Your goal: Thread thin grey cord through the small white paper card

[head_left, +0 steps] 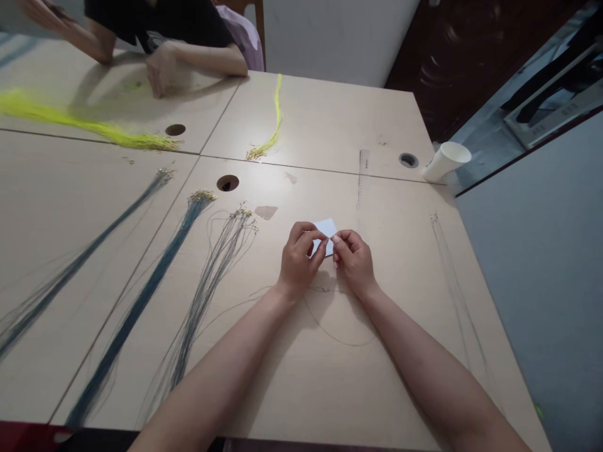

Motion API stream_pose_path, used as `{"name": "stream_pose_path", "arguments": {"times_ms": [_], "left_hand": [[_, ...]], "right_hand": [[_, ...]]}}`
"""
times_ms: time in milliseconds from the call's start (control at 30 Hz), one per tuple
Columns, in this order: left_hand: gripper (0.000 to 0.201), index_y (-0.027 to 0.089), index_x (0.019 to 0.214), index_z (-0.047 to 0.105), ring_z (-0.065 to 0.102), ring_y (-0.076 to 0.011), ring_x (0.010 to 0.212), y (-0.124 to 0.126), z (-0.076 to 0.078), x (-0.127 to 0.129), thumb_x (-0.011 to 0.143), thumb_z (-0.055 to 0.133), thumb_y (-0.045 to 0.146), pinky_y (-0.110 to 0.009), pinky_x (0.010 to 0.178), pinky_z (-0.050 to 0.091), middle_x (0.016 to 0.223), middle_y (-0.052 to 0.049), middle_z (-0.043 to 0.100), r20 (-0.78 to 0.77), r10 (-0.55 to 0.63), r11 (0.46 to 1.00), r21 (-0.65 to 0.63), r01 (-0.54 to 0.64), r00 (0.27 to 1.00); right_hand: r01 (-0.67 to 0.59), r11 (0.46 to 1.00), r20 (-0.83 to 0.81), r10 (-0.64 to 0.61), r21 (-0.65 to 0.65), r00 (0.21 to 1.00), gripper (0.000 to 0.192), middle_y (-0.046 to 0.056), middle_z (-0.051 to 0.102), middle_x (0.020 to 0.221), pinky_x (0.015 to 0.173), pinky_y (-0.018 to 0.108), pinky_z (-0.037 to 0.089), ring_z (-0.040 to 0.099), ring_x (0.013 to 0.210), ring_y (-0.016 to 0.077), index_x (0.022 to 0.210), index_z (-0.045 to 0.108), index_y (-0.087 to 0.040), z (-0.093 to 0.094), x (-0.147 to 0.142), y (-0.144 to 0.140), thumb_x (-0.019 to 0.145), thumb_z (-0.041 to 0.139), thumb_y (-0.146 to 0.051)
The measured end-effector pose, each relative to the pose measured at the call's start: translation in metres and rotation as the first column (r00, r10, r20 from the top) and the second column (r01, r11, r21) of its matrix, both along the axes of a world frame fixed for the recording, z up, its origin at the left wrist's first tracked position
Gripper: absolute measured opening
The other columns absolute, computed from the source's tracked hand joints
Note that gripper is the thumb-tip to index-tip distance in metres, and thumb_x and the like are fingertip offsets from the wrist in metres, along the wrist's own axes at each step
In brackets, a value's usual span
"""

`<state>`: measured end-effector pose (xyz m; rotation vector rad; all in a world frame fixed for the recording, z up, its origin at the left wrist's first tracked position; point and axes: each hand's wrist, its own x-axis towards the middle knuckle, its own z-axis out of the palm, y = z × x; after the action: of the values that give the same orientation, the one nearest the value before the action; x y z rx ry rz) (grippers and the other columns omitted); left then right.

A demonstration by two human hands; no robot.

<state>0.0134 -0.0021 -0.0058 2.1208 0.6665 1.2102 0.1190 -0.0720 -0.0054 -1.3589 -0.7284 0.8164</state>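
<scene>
Pale wooden desk (330,376) fills most of my view, made of several panels pushed together, with round cable holes near the middle. At centre frame I see my left hand (298,263) and my right hand (354,260) held close together just above the desk top, fingertips almost meeting. Both pinch a small white card (326,227); the left grip is narrow on its lower left edge, the right grip narrow on its lower right edge. A thin cord (330,329) loops on the desk just below my wrists; whether it reaches the fingers I cannot tell.

Left of my hands lie three bundles of blue-grey cords (188,289) fanning toward the lower left, their gold-coloured ends pointing up toward the centre. A few more thin strands (452,282) lie at the right edge of the desk. Neon yellow cords (94,125) stretch across the upper left, and a smaller yellow bunch (276,125) lies at upper centre. A clear ruler (362,176) rests above my hands, and a white paper cup (445,161) lies tipped at the upper right corner. Another person's hand (160,69) rests on the desk at the top left.
</scene>
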Motion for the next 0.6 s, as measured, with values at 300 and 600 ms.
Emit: {"name": "stream_pose_path", "arguments": {"times_ms": [300, 600], "left_hand": [[0.004, 0.016, 0.083, 0.057, 0.037, -0.0029, 0.052, 0.0007, 0.0008, -0.0005, 0.079, 0.057, 0.017, -0.02, 0.051, 0.039, 0.088, -0.003, 0.05, 0.004, 0.006, 1.0, 0.011, -0.006, 1.0], [0.003, 0.016, 0.083, 0.055, 0.038, -0.0031, 0.053, 0.0006, 0.0007, 0.0, 0.08, 0.056, 0.017, -0.019, 0.05, 0.039, 0.088, -0.003, 0.05, 0.006, 0.008, 1.0, 0.022, -0.008, 1.0]], "right_hand": [[0.01, 1.0, 0.0, -0.01, -0.011, 1.0, 0.016, -0.008, 0.045, 0.049, 0.042, 0.021, 0.034, 0.041, 0.04, 0.0073, 0.077, 0.052, -0.02, 0.0009, -0.0001, -0.0001, 0.081, 0.053, -0.035], [0.006, 1.0, 0.012, -0.006, -0.01, 1.0, 0.016, -0.007, 0.045, 0.049, 0.043, 0.021, 0.034, 0.041, 0.04, 0.0074, 0.076, 0.052, -0.02, 0.0017, -0.0006, -0.0004, 0.081, 0.053, -0.035]]}}
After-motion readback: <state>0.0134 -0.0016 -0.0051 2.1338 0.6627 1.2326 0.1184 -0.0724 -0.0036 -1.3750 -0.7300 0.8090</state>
